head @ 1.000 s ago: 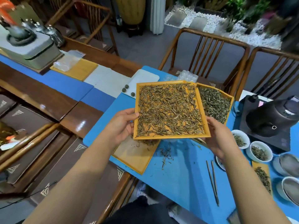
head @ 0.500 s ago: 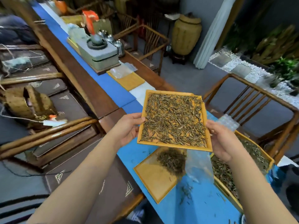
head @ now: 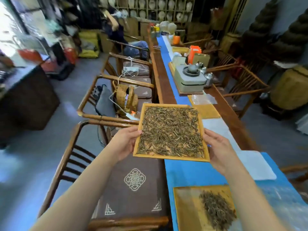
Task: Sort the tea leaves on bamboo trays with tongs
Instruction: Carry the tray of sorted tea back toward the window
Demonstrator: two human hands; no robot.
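At 9 o'clock of the middle there is a chair (head: 106,104) with a grey cushion (head: 104,102) and a woven basket (head: 127,99) on its seat. Nearer, at 7 o'clock, a second chair has a brown seat pad (head: 135,185) with a pale round pattern. The left hand (head: 127,143) grips the left edge of a tray (head: 170,157), with the thumb on top of the rim and the fingers curled under it. This tray is held up in the air in the middle of the view, above the edge of the long table (head: 166,90), and it tilts a little toward the person. Thin brown and green tea leaves (head: 170,130) cover almost all of its floor. The right hand (head: 218,151) grips the right edge of the tray in the same way, thumb on the rim and fingers below. Down at 5 o'clock a second tray (head: 185,209) lies flat on the blue cloth (head: 188,170) that runs along the table, and it holds a small dark heap (head: 216,209) of tea at its right side. A white mat (head: 250,164) lies on the cloth just right of the right hand. Far up the table, at 1 o'clock, a grey tea stand (head: 190,80) carries a dark teapot (head: 192,70), with small metal pots beside it. More wooden chairs stand at 2 o'clock. No tongs can be seen.
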